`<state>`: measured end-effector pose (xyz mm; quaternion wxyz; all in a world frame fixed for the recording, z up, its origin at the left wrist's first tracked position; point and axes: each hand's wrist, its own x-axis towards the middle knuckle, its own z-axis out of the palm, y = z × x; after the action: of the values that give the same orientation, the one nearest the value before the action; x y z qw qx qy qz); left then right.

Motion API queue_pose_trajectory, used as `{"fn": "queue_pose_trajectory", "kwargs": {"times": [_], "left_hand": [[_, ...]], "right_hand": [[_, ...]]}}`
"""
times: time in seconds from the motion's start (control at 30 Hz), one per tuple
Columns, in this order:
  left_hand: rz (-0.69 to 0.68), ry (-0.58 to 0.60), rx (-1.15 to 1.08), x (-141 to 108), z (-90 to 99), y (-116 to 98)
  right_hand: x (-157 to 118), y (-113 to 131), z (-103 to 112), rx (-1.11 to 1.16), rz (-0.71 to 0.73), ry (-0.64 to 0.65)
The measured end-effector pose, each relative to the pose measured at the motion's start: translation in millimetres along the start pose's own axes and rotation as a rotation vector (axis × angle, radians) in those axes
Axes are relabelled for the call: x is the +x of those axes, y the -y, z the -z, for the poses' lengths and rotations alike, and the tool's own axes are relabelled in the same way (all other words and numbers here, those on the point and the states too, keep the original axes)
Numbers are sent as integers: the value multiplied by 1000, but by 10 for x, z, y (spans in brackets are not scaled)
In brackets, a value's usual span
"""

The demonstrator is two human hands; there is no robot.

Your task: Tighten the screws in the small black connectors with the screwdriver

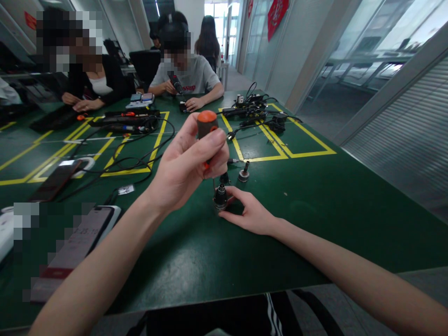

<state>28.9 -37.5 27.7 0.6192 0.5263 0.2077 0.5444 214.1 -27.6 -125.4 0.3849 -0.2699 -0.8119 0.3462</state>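
Observation:
My left hand [185, 161] is closed around the orange and dark grey handle of a screwdriver [207, 122], held upright. Its thin shaft points down beside a small black and silver cylindrical part [220, 198] that resembles a drill chuck. Whether the tip touches this part I cannot tell. The part stands on the green table, gripped low on its side between the thumb and fingers of my right hand [254, 215]. Just behind it is a small black piece [225, 178], partly hidden. A round metal part with a black stem [244, 173] stands a little to the right.
Phones [58, 179] [84, 242] lie on the left of the green table [315, 200]. Black cables loop around a tool case [122, 119]. More cables and adapters [250, 109] are heaped at the back. Across the table, a person in grey [196, 70] holds a tool; another sits left.

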Motion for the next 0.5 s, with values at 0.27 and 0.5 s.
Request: {"fn": "queue_pose_trajectory", "kwargs": {"times": [0.27,0.5], "left_hand": [[15,45,-4,29,-13,-57],[27,28,-24,44,4,-32]], "right_hand": [[-10,-37,-8,-15,17,-1],[-6,-11,1,-8,18,-6]]}}
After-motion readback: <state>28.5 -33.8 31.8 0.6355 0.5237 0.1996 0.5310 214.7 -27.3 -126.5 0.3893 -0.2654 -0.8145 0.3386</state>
